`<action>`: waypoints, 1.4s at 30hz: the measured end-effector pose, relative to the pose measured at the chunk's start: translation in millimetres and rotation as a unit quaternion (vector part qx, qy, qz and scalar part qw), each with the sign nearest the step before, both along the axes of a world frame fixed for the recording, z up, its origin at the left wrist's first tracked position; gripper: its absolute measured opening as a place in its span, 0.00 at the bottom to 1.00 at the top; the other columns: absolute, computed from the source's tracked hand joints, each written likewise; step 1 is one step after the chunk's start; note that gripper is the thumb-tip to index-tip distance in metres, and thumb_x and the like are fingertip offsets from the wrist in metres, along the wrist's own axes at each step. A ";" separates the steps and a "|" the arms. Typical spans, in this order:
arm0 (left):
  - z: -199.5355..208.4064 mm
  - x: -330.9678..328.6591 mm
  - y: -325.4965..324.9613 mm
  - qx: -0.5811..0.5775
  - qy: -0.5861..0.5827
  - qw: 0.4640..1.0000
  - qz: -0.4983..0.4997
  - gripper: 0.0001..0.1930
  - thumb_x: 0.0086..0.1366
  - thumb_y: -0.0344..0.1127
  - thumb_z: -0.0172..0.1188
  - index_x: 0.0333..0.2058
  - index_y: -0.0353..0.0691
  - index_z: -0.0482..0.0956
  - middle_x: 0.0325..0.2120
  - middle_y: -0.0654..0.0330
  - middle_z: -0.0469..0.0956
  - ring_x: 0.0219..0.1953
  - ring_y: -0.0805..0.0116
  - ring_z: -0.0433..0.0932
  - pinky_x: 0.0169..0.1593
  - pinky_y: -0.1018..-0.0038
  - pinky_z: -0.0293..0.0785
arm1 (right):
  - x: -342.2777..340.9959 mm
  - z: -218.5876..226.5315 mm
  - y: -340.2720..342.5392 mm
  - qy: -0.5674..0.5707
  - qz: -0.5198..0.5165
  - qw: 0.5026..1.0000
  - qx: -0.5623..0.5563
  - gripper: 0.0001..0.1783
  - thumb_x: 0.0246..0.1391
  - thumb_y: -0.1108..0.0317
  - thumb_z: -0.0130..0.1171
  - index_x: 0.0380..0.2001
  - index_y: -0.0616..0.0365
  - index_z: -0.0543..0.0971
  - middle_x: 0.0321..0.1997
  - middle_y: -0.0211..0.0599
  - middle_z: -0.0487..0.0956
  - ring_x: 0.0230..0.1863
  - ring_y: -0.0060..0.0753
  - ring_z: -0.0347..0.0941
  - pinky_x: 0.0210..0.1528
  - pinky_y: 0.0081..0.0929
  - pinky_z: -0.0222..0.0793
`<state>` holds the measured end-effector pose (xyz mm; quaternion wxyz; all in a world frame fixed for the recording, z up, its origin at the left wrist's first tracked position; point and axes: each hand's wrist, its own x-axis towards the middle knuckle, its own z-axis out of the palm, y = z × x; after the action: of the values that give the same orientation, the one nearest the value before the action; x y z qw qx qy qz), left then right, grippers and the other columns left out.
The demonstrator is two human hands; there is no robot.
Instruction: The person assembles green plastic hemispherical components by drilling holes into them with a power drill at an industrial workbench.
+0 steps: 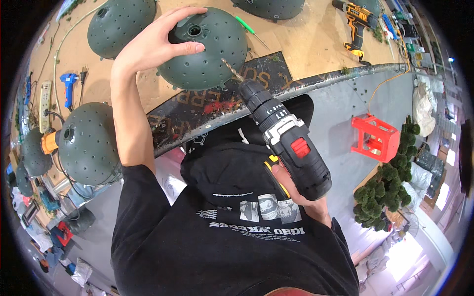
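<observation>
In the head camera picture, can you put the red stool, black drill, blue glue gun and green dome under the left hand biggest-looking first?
1. Green dome and black drill: can't rank these, the drill looks nearer the camera.
2. Red stool
3. Blue glue gun

white numbers on black drill collar (270, 112); white lettering on black shirt (232, 264); tan letters on dark board (277, 69).

The person's left grip (150, 45) lies with spread fingers on a dark green dome (215, 61) full of small holes, on the desk (316, 44). The right grip (290, 186) holds a black drill (296, 153); its bit (233, 70) points toward this dome, but whether it touches cannot be told. A green-handled screwdriver (244, 24) lies near the dome, and a yellow-black drill (356, 24) is farther to the right.
</observation>
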<state>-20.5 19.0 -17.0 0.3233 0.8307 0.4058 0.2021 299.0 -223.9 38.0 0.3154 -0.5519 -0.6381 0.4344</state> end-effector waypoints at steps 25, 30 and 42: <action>22.6 4.9 -9.9 -0.017 0.070 0.995 0.076 0.43 0.57 0.52 0.73 0.66 0.36 0.69 0.61 0.42 0.72 0.64 0.49 0.72 0.66 0.64 0.68 | 2.8 4.7 2.6 -0.053 -0.008 0.996 -0.066 0.14 0.52 0.74 0.72 0.42 0.61 0.83 0.36 0.40 0.85 0.36 0.34 0.82 0.40 0.30 0.76; 19.0 6.8 -8.5 -0.021 0.068 0.995 0.067 0.42 0.57 0.51 0.73 0.66 0.36 0.69 0.62 0.43 0.72 0.64 0.49 0.71 0.66 0.65 0.68 | -3.3 9.3 3.7 -0.037 -0.017 0.998 -0.048 0.14 0.51 0.75 0.72 0.43 0.61 0.83 0.37 0.39 0.85 0.37 0.35 0.82 0.43 0.30 0.77; 27.1 10.9 -9.1 -0.043 0.084 0.992 0.085 0.43 0.56 0.50 0.74 0.66 0.38 0.68 0.62 0.45 0.71 0.65 0.50 0.71 0.67 0.65 0.68 | -6.6 21.1 10.9 -0.068 0.027 0.997 0.000 0.21 0.48 0.77 0.71 0.48 0.64 0.80 0.41 0.41 0.84 0.40 0.35 0.82 0.46 0.30 0.77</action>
<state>-9.6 9.8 10.1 0.3049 0.7926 0.5090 0.1406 292.4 -213.0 59.1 0.2593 -0.5624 -0.6732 0.4041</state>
